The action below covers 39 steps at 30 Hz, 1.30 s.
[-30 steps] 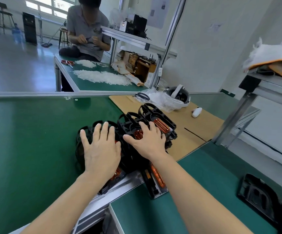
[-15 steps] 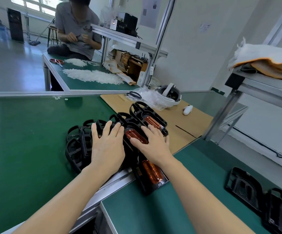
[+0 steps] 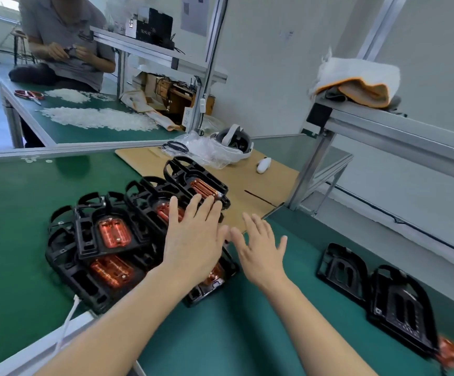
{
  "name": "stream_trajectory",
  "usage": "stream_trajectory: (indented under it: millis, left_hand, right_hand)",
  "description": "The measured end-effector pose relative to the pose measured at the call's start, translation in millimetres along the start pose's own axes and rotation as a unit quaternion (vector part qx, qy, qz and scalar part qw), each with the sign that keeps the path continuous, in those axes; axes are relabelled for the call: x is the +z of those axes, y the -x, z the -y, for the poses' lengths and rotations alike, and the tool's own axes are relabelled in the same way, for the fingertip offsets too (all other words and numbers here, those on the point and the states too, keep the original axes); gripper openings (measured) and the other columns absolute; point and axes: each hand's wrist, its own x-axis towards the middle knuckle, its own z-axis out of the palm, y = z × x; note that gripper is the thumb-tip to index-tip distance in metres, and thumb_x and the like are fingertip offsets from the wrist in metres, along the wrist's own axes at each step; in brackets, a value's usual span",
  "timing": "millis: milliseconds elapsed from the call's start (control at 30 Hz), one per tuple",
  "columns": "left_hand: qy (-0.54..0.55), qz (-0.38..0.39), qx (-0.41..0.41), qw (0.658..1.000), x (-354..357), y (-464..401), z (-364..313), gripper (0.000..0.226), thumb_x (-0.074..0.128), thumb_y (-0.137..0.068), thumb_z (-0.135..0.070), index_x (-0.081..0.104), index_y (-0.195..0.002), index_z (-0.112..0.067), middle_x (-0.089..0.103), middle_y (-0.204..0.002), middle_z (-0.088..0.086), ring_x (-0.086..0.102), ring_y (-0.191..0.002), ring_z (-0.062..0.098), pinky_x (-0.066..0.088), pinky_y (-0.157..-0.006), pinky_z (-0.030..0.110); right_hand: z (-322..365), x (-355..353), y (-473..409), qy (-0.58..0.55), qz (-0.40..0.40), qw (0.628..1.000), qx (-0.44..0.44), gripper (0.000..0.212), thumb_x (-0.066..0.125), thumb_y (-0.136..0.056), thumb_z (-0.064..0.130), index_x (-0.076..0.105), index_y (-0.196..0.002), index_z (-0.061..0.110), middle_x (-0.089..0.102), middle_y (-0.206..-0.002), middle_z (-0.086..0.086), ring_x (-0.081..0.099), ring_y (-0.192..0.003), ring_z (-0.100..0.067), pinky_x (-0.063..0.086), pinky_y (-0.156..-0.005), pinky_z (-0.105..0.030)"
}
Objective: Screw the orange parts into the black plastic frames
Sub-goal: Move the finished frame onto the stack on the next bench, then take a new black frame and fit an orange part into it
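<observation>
Hands are both spread flat and holding nothing: I am resting my left hand [image 3: 193, 240] on the black frames [image 3: 117, 240] with orange parts [image 3: 114, 232] piled on the green table [image 3: 17, 226], while swinging my right hand [image 3: 261, 251] toward the bare frames [image 3: 378, 294], which I should lift singly.

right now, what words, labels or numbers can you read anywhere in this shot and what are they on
None can be read.
White paper sheet on the wall: print too blurred.
Black and white box on the far metal shelf: a pale mark, not legible.
Black plastic frames with orange parts: no readable marking.
</observation>
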Motion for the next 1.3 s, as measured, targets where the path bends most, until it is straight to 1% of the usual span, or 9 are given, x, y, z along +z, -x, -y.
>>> stream_trajectory:
  millis: [167,333,500,633,767,967,1067,1167,1300]
  left_hand:
    - [0.029,0.039,0.091,0.995,17,-3,-62,0.055,0.014,-0.101,-0.042,0.006,-0.152,-0.022,0.005,-0.16,-0.003,-0.002,-0.147,0.018,-0.01,-0.114,0.049]
    - [0.047,0.099,0.157,0.981,38,0,-119,0.054,0.012,-0.102,-0.04,0.001,-0.152,-0.022,-0.002,-0.161,-0.003,-0.007,-0.147,0.019,-0.013,-0.114,0.047]
    - [0.079,0.124,0.182,0.972,57,10,-156,0.054,0.014,-0.102,-0.041,0.0,-0.152,-0.024,-0.001,-0.161,-0.005,-0.006,-0.147,0.018,-0.012,-0.114,0.047]
    - [0.101,0.154,0.195,0.963,73,26,-181,0.055,0.016,-0.102,-0.043,-0.001,-0.152,-0.027,-0.002,-0.16,-0.006,-0.005,-0.147,0.018,-0.011,-0.114,0.05]
    - [0.095,0.21,0.209,0.95,90,44,-197,0.056,0.016,-0.101,-0.046,0.001,-0.152,-0.028,-0.002,-0.161,-0.005,-0.005,-0.147,0.019,-0.01,-0.114,0.052]
    - [0.097,0.222,0.204,0.949,99,48,-198,0.056,0.017,-0.101,-0.047,0.007,-0.152,-0.026,0.005,-0.16,-0.004,0.0,-0.147,0.017,-0.005,-0.115,0.051]
    - [0.108,0.216,0.196,0.95,99,48,-197,0.056,0.019,-0.101,-0.046,0.012,-0.152,-0.025,0.009,-0.16,-0.005,0.002,-0.147,0.016,-0.002,-0.117,0.049]
    - [0.113,0.207,0.193,0.952,100,48,-197,0.055,0.02,-0.101,-0.046,0.016,-0.151,-0.025,0.012,-0.159,-0.005,0.004,-0.146,0.015,0.0,-0.117,0.047]
    - [0.128,0.204,0.189,0.952,99,48,-198,0.053,0.024,-0.101,-0.046,0.022,-0.149,-0.024,0.016,-0.158,-0.005,0.006,-0.146,0.015,0.001,-0.117,0.046]
  right_hand:
    - [-57,-15,33,0.05,-0.013,0.994,0.092,0.058,0.024,-0.101,0.054,0.014,-0.154,0.031,0.008,-0.162,0.009,0.001,-0.149,-0.012,-0.009,-0.114,-0.056]
    - [-102,-35,62,0.091,-0.018,0.984,0.153,0.058,0.025,-0.102,0.05,0.011,-0.154,0.03,0.006,-0.163,0.008,-0.001,-0.149,-0.013,-0.007,-0.114,-0.057]
    - [-135,-50,85,0.134,-0.047,0.974,0.178,0.059,0.028,-0.102,0.05,0.009,-0.154,0.03,0.004,-0.162,0.008,-0.002,-0.149,-0.014,-0.006,-0.114,-0.058]
    - [-169,-63,105,0.201,-0.068,0.953,0.218,0.061,0.037,-0.102,0.039,0.008,-0.154,0.026,0.001,-0.162,0.007,-0.003,-0.149,-0.015,-0.004,-0.114,-0.059]
    - [-200,-73,122,0.222,-0.085,0.936,0.259,0.062,0.044,-0.1,0.032,0.013,-0.153,0.022,0.005,-0.162,0.005,0.001,-0.149,-0.016,-0.002,-0.116,-0.057]
    - [-226,-77,131,0.238,-0.121,0.939,0.218,0.045,0.047,-0.098,0.018,0.04,-0.142,0.022,0.036,-0.15,0.003,0.028,-0.14,-0.018,0.01,-0.116,-0.04]
    - [-230,-80,131,0.24,-0.138,0.941,0.196,0.037,0.051,-0.095,0.014,0.052,-0.131,0.023,0.047,-0.138,0.004,0.037,-0.131,-0.017,0.01,-0.114,-0.034]
    - [-232,-83,133,0.23,-0.146,0.946,0.175,0.031,0.057,-0.093,0.015,0.06,-0.123,0.021,0.054,-0.127,0.003,0.044,-0.123,-0.019,0.014,-0.109,-0.032]
    - [-235,-91,138,0.197,-0.153,0.956,0.156,0.03,0.066,-0.089,0.018,0.066,-0.119,0.02,0.059,-0.12,0.0,0.05,-0.116,-0.023,0.02,-0.106,-0.032]
